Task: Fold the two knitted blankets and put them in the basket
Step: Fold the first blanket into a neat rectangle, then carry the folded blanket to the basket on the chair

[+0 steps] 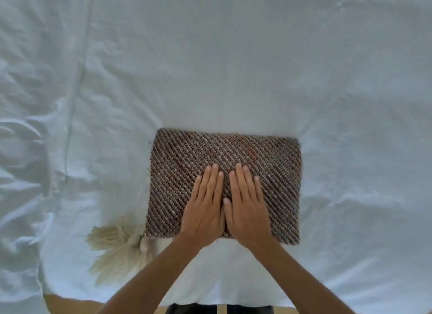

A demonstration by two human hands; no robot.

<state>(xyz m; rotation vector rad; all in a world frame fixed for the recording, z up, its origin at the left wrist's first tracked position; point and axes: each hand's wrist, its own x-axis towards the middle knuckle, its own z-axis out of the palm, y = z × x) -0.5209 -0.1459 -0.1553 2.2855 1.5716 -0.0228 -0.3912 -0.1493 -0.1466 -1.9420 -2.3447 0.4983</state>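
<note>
From the head camera I look straight down on a bed covered by a white sheet (233,68), which fills almost the whole view. The sheet lies fairly smooth across the middle and far side. Toward the left edge it bunches into deep wrinkles, and a long crease (77,103) runs from the far side down toward the near left corner.

The knitted blanket (268,159) lies folded into a neat rectangle close to the near edge of the bed, roughly midway along it. Its knit runs in diagonal ribs of brown, grey and cream, with a faint orange tint in places.

Both hands lie flat on the blanket's near half, palms down, fingers straight and close together. The left hand (205,203) and right hand (247,203) are side by side with the thumbs meeting between them, gripping nothing.

At the blanket's near left corner a cream yarn fringe (117,246) fans out over the sheet — I cannot tell whether it belongs to this blanket or to something tucked beneath.

Past the near edge a strip of tan floor (60,301) shows, and beside it a dark band (198,309) too cropped to identify.
</note>
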